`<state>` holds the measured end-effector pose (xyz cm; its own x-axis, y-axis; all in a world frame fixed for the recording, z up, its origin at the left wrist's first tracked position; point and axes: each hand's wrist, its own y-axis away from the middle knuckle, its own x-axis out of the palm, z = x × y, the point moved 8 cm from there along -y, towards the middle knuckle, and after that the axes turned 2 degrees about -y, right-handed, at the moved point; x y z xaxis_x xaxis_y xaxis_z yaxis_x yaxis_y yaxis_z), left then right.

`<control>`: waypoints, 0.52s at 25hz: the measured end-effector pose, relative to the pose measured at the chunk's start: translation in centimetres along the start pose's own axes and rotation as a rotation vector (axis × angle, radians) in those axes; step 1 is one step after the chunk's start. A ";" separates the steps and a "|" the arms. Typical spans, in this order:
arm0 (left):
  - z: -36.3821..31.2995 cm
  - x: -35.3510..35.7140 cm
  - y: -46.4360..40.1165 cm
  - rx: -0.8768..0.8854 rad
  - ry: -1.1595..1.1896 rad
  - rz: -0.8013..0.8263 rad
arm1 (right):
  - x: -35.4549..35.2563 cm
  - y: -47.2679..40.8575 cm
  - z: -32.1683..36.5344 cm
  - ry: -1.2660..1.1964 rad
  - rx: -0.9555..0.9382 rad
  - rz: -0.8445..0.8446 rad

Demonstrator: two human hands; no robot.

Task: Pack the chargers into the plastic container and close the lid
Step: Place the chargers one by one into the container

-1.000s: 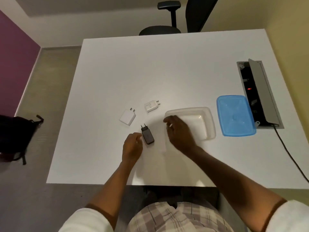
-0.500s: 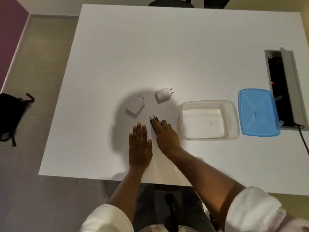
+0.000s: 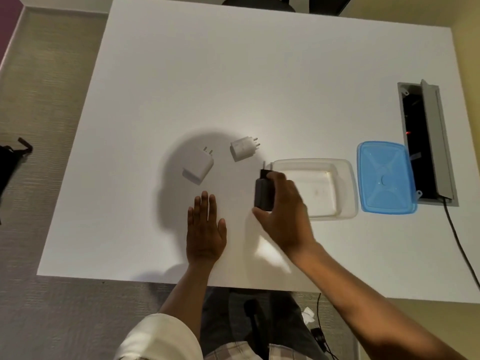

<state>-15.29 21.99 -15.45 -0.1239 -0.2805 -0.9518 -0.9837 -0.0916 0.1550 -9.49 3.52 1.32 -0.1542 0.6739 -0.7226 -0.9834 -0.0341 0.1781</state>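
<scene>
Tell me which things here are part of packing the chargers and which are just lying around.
Part of the job: black charger in the right hand; two white chargers; clear container; blue lid.

Lying about: black bag on the floor; table socket box; black cable; office chair.

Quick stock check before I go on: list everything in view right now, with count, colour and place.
table: 1, white, fills the view
black charger: 1, black, held in the right hand beside the container's left edge
white chargers: 2, white, on the table left of the container; larger, smaller
container: 1, clear, open and empty, right of centre
lid: 1, blue, flat on the table right of the container
socket box: 1, grey, open, set into the table at far right
cable: 1, black, trailing off the socket box
bag: 1, black, on the floor at left
chair: 1, black, beyond the table
left hand: flat on the table, empty
right hand: gripping the black charger
</scene>
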 end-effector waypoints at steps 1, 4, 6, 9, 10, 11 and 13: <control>0.0 -0.1 0.0 0.001 0.008 -0.006 | -1.4 -0.5 -1.4 0.018 0.061 -0.018; 0.0 -0.1 0.0 -0.001 0.012 -0.008 | -2.3 -2.5 -5.4 0.133 0.208 0.031; 0.0 0.0 0.0 -0.003 0.019 -0.003 | -1.0 -3.7 -7.4 0.191 0.255 0.105; 0.0 0.1 -0.1 -0.004 0.030 -0.009 | 1.3 -5.1 -9.1 0.217 0.272 0.199; 0.0 0.1 -0.2 -0.003 0.036 -0.012 | 1.9 -5.4 -9.4 0.223 0.270 0.222; 0.0 0.1 -0.2 -0.002 0.042 -0.015 | 2.5 -5.7 -9.7 0.235 0.258 0.238; 0.0 0.0 -0.2 -0.001 0.048 -0.023 | 3.2 -5.9 -9.9 0.271 0.228 0.249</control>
<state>-15.08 21.97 -15.51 -0.0953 -0.3239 -0.9413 -0.9860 -0.0990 0.1339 -5.10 -1.44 -8.69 -0.4332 0.4468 -0.7828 -0.8716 0.0135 0.4901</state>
